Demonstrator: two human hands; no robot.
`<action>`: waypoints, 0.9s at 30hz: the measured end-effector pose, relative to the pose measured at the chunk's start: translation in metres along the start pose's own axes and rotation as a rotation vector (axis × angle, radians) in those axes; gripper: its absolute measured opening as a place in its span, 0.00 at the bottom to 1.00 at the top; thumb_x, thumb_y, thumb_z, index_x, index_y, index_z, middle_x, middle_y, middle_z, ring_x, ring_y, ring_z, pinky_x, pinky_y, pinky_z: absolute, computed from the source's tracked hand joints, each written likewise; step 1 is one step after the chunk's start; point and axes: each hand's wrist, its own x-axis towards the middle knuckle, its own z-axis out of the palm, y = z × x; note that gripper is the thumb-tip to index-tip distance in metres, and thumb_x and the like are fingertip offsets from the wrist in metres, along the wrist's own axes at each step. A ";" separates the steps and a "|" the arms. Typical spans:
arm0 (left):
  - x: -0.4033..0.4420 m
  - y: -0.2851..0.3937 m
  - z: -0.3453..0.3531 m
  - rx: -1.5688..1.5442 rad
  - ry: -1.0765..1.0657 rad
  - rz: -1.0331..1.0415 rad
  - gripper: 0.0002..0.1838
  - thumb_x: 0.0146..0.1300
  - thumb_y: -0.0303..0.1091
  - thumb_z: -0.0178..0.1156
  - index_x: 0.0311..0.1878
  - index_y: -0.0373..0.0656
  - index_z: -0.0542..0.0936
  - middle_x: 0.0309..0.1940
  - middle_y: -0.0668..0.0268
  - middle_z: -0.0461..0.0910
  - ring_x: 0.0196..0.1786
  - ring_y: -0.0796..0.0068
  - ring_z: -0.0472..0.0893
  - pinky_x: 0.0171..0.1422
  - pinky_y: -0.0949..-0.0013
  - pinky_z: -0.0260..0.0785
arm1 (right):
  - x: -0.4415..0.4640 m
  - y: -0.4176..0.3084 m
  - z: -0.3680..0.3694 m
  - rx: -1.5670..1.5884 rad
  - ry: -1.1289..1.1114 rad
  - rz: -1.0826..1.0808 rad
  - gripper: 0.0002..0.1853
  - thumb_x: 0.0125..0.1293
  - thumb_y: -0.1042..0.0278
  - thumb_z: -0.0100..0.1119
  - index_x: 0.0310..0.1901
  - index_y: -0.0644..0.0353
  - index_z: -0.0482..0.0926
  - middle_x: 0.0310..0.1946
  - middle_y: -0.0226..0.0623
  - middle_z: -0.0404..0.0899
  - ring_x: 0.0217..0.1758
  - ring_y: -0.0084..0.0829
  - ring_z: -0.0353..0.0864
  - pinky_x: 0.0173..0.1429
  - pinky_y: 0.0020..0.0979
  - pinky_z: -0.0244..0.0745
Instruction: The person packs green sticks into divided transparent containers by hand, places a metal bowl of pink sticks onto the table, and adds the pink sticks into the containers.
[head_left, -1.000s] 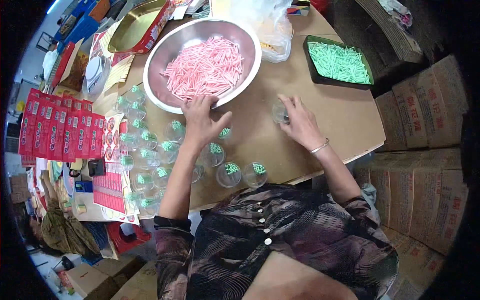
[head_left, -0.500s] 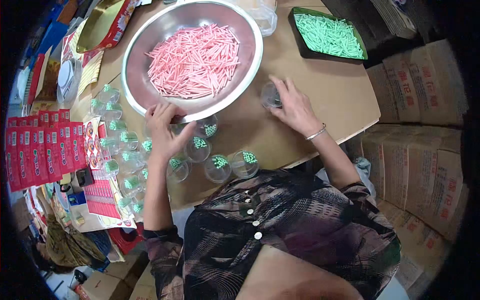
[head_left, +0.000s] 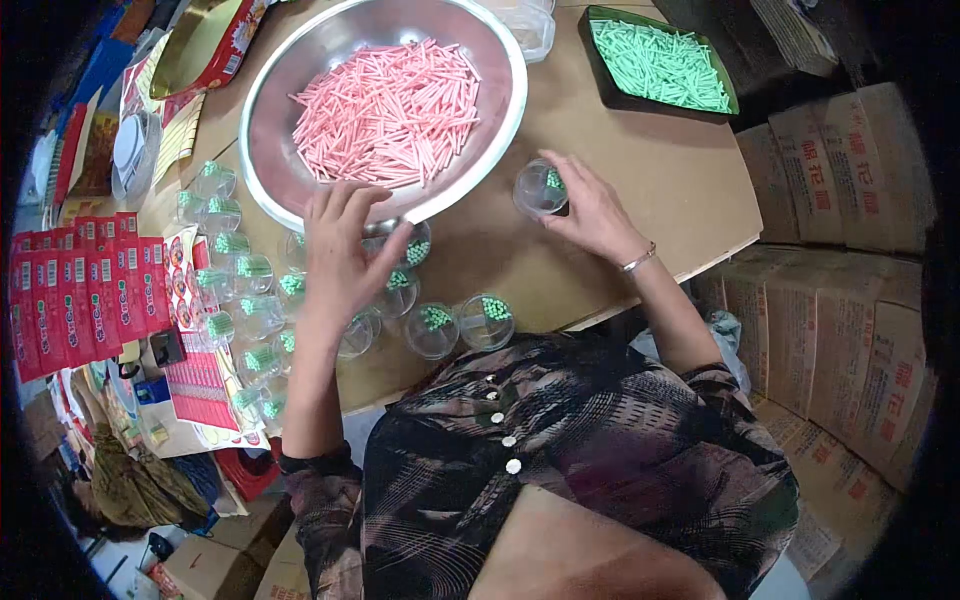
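One brown tabletop (head_left: 690,190) carries the work inspected. Largest on it is the metal basin (head_left: 268,120), with a heap of pink sticks (head_left: 390,115) across its floor; that stock lies loose, and no pink is seen in any cup. Next in size, the dark tray (head_left: 665,109) on the right holds loose green sticks (head_left: 663,65) in quantity, so the green supply is not used up. The left hand (head_left: 345,240) is spread at the basin's near rim, thumb away from the fingers, apparently empty; whether it touches the rim cannot be told. The right hand (head_left: 592,215) has thumb and fingers closed about a clear cup (head_left: 533,194), near the basin's right side, with green sticks visible inside. Both hands are well apart. About twenty further cups (head_left: 430,340) stand or lie to either side of the left forearm (head_left: 318,380), which hides part of the group. Each one whose contents can be made out contains a bunch of green sticks. Judged on that evidence, green portions are well advanced; the hidden cups cannot be assessed.
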 end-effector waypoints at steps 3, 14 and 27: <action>0.002 -0.004 0.006 -0.066 -0.116 -0.067 0.19 0.52 0.39 0.67 0.44 0.40 0.78 0.40 0.61 0.77 0.45 0.63 0.74 0.59 0.63 0.63 | 0.002 -0.005 0.005 -0.013 -0.014 -0.018 0.43 0.52 0.67 0.69 0.69 0.60 0.57 0.56 0.47 0.68 0.58 0.46 0.72 0.61 0.42 0.70; 0.084 -0.066 0.020 0.594 -0.418 0.062 0.29 0.47 0.30 0.63 0.57 0.38 0.73 0.53 0.54 0.73 0.59 0.56 0.70 0.64 0.48 0.63 | 0.006 -0.028 -0.027 0.084 0.121 0.003 0.37 0.55 0.66 0.66 0.67 0.59 0.63 0.61 0.45 0.66 0.63 0.44 0.69 0.66 0.39 0.66; 0.118 -0.091 0.078 0.668 -0.464 0.168 0.25 0.43 0.40 0.66 0.44 0.34 0.77 0.47 0.51 0.72 0.53 0.55 0.69 0.56 0.49 0.62 | 0.054 -0.056 -0.037 0.168 0.159 -0.146 0.28 0.58 0.67 0.63 0.62 0.60 0.70 0.60 0.41 0.68 0.61 0.40 0.71 0.64 0.36 0.67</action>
